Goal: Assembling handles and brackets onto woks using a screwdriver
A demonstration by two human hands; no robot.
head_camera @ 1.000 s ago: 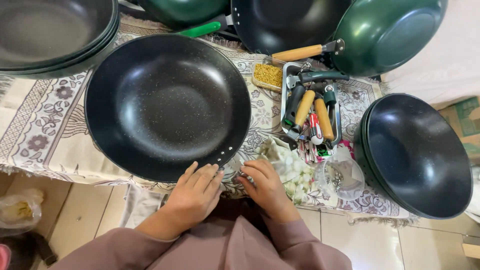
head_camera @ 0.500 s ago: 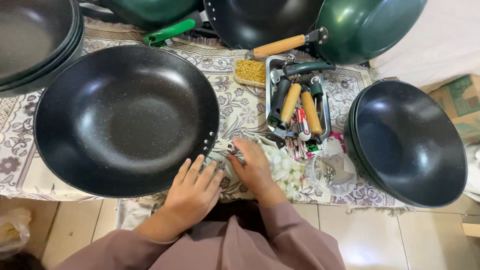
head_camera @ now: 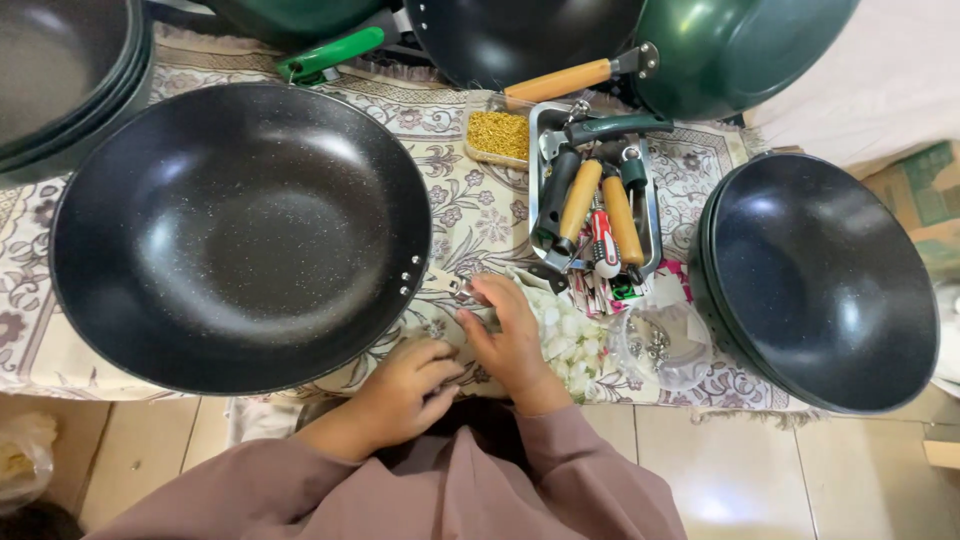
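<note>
Right hand (head_camera: 512, 335) has come off the black wok (head_camera: 240, 235) rim, now pinching a small metal fitting (head_camera: 463, 289) just right of the rivets. Left hand (head_camera: 408, 390) loosely curled on the tabletop (head_camera: 470, 215), near the rim. Handle fixing apparently underway.

Left hand (head_camera: 405, 392): palm down, fingers loosely curled, wrist bent inward.
Right hand (head_camera: 508, 335): just beside the left, fingertips pinched together, forearm angled inward.

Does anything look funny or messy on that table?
Yes. The big black speckled pan has no handle, only bare rivets on its rim near the left hand and right hand. Loose wooden handles lie heaped in the metal tray.
</note>
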